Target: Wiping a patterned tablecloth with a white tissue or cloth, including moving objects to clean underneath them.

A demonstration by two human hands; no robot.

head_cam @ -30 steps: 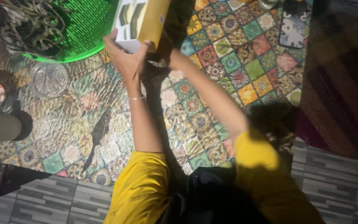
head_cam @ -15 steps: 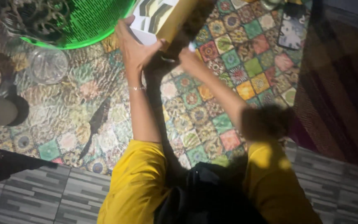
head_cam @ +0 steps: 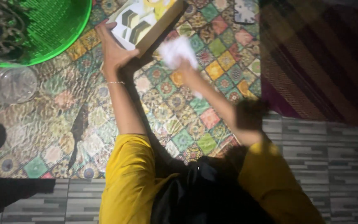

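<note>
Fingers of the left hand (head_cam: 113, 49) wrap the near end of a yellow and white cardboard box (head_cam: 146, 20), which now lies tilted low over the patterned surface (head_cam: 104, 120); half a second ago it stood steeper and closer to the green basket (head_cam: 50, 29). That grip is firm, palm under the box edge, a thin bracelet showing at the wrist. The right hand (head_cam: 185, 65), which was tucked in shadow beneath the box a moment back, has come away from it and now clenches a crumpled white tissue (head_cam: 178, 50), blurred with motion, just beside the box's lower corner. So the tissue is out of the box and free in that hand, judging by where it sits.

Farther out, a clear glass bowl (head_cam: 15, 84) rests near the basket. A phone (head_cam: 245, 10) lies at the far edge, beside a dark striped cloth (head_cam: 315, 58).
</note>
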